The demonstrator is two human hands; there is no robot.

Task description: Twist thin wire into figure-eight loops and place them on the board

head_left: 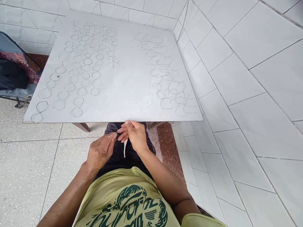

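A short piece of thin wire point(113, 135) is pinched between the thumb and fingers of my left hand point(100, 151), just below the front edge of the table. Close beside it on the right is my right hand point(137, 135), its fingers stretched towards the wire and slightly apart, its thumb at the table edge. Whether those fingertips touch the wire I cannot tell. On the white tabletop point(127, 91), rows of figure-eight wire loops point(88, 59) lie to the left. Many loose curved wires point(163, 74) are spread in a band on the right.
White tiled walls point(236, 94) close in behind the table and along its right side. A folding chair point(16, 69) with dark cloth on it stands at the far left. Below the table show a wooden leg point(81, 126) and the speckled floor point(26, 157).
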